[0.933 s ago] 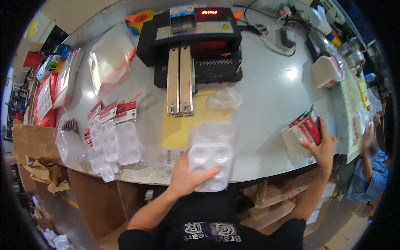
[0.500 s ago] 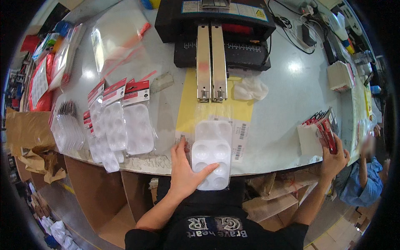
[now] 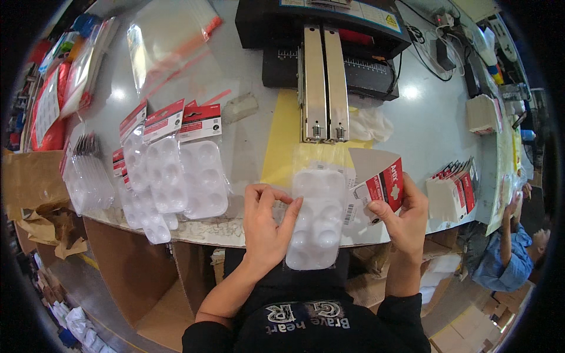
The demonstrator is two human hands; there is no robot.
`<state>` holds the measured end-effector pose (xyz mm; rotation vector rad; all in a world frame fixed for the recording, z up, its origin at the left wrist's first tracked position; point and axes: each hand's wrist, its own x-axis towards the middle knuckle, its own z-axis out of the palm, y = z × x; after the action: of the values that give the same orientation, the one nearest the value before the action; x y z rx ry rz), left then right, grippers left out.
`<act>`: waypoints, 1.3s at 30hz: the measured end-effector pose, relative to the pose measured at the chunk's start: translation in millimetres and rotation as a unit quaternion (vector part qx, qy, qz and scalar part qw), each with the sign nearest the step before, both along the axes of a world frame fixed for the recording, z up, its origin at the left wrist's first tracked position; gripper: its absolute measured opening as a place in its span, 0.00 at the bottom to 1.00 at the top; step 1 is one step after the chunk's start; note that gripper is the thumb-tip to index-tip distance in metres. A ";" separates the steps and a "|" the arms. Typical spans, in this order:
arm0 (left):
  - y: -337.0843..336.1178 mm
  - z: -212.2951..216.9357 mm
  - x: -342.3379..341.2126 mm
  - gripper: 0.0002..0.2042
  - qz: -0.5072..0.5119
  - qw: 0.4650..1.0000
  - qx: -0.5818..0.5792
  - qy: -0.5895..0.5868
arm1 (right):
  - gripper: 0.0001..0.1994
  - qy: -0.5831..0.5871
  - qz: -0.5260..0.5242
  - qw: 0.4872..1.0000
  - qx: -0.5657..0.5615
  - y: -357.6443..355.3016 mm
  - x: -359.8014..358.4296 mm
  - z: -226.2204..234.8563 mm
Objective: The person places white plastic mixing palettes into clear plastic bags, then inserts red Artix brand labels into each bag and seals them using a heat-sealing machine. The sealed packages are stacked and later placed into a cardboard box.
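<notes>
A clear plastic bag (image 3: 318, 157) holding white paint palettes (image 3: 315, 235) with round wells lies in front of me, its lower end past the table's front edge. My left hand (image 3: 268, 223) is closed at the bag's left edge, with thumb and forefinger pinched there. In my right hand (image 3: 400, 220) is a folded red and white header card (image 3: 385, 183), held between thumb and fingers just right of the bag. A stack of similar header cards (image 3: 452, 191) stands farther right on the table.
A black machine (image 3: 329, 65) with two metal bars stands beyond the bag, over a yellow sheet (image 3: 279, 141). Packed palettes (image 3: 168, 170) with header cards lie at left. Empty clear bags (image 3: 168, 35) are behind them. A cardboard box (image 3: 132, 270) sits below the edge. Another person (image 3: 506, 253) is at far right.
My right hand has come from the card stack to beside the bag, bringing a header card. My left hand has lifted its thumb off the palettes and moved to the bag's left edge.
</notes>
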<state>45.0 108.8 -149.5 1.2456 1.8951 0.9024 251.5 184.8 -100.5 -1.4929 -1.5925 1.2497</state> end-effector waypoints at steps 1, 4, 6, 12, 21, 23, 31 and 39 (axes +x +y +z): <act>0.1 1.0 0.4 0.10 0.004 0.999 0.040 -0.020 | 0.24 -0.003 -0.009 1.000 -0.001 2.0 0.5 3.6; -5.1 10.5 0.6 0.07 0.010 0.976 0.068 -0.205 | 0.25 0.104 -0.101 0.987 0.064 8.2 -0.1 22.7; -9.5 19.8 -0.1 0.06 0.013 0.880 0.002 -0.475 | 0.24 0.067 -0.013 0.996 0.055 15.5 -1.7 36.7; -8.3 33.5 0.3 0.07 -0.022 0.912 -0.037 -0.408 | 0.15 -0.081 0.175 0.976 -0.100 27.5 -22.9 33.4; -7.5 30.5 3.5 0.08 -0.022 0.942 -0.027 -0.335 | 0.14 -0.109 0.231 0.959 -0.122 31.2 -25.4 36.1; -7.7 30.4 4.2 0.08 -0.023 0.946 -0.020 -0.323 | 0.14 -0.132 0.261 0.952 -0.090 33.9 -23.5 36.5; -10.2 21.6 -0.8 0.09 0.082 0.948 0.086 -0.295 | 0.16 -0.092 0.173 0.973 -0.118 29.9 -6.7 16.7; -10.2 13.3 3.1 0.12 0.120 0.954 0.063 -0.269 | 0.07 0.087 0.146 0.951 -0.257 6.2 5.9 -1.3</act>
<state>48.1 98.6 -136.2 0.7363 1.5789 1.3522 257.3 191.0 -101.7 -1.4149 -1.4731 2.0286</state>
